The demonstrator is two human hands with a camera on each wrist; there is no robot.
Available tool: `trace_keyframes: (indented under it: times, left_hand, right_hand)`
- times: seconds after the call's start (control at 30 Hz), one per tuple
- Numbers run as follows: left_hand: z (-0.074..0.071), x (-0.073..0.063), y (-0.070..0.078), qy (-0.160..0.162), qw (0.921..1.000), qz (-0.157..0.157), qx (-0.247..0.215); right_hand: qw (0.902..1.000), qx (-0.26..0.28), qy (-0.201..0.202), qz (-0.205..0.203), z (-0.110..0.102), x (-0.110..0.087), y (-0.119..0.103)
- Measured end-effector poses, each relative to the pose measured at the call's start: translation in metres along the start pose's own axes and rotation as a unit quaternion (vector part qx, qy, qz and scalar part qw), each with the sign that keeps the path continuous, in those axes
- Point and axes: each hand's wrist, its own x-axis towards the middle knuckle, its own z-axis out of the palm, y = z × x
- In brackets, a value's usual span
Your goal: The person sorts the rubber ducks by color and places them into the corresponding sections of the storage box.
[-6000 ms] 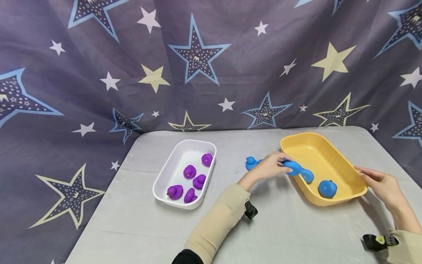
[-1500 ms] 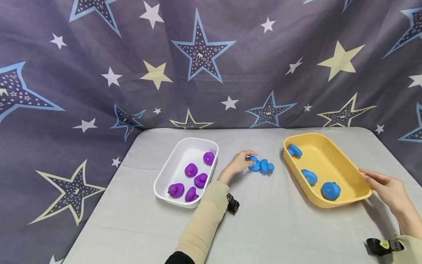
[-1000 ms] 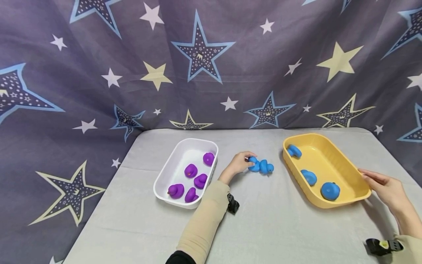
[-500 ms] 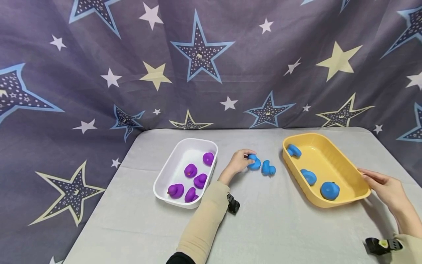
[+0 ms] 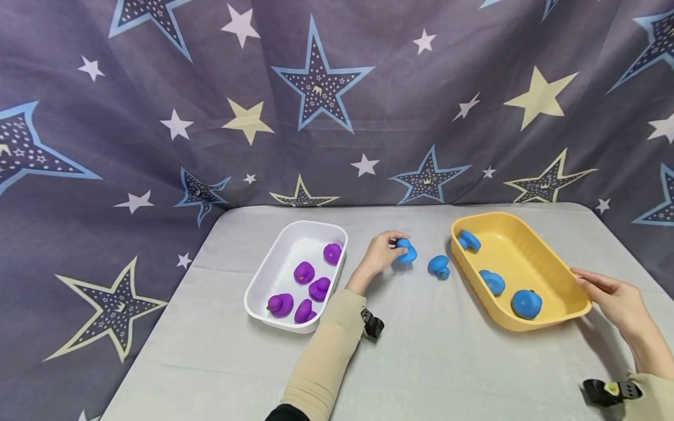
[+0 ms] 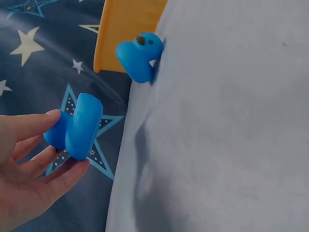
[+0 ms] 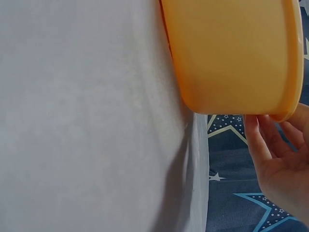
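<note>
My left hand (image 5: 381,252) pinches a blue rubber duck (image 5: 405,251) just above the table, between the two tubs. In the left wrist view that duck (image 6: 83,126) shows its flat base, with the thumb and fingertips about it. Another blue duck (image 5: 439,266) lies apart on the cloth, close to the yellow tub's left side. My right hand (image 5: 613,295) holds the near right rim of the yellow tub (image 5: 558,257). In the right wrist view its fingers (image 7: 258,145) touch the tub's outer wall and rim. Several blue ducks (image 5: 526,304) lie inside the yellow tub.
To the left stands a white tub (image 5: 258,280) with several purple ducks (image 5: 304,272) in it. A pale cloth covers the table (image 5: 221,362). Behind it hangs a dark curtain (image 5: 358,70) printed with stars.
Earlier my left hand held a blue duck over the yellow tub; that duck now lies inside. The left hand moved left, gripped another and lifted it. The remaining table duck shifted right and turned.
</note>
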Motion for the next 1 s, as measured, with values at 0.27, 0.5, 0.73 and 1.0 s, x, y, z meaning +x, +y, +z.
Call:
trace_keyframes:
  times: [0.27, 0.5, 0.73, 1.0]
  left_hand:
    - [0.002, 0.002, 0.012, 0.005, 0.9997, 0.013, -0.021]
    - [0.007, 0.004, 0.021, 0.014, 0.9988, 0.032, -0.033]
    - [0.015, 0.004, 0.031, 0.017, 0.998, 0.037, -0.048]
    - [0.023, 0.005, 0.041, 0.018, 0.9967, 0.046, -0.064]
  right_hand:
    - [0.9998, -0.016, 0.006, 0.006, 0.001, -0.001, -0.002]
    - [0.9998, -0.017, 0.001, 0.007, 0.001, 0.0, -0.002]
    - [1.0, -0.005, 0.003, 0.007, 0.002, 0.0, -0.002]
    - [0.9998, -0.018, 0.002, 0.009, 0.002, -0.001, -0.002]
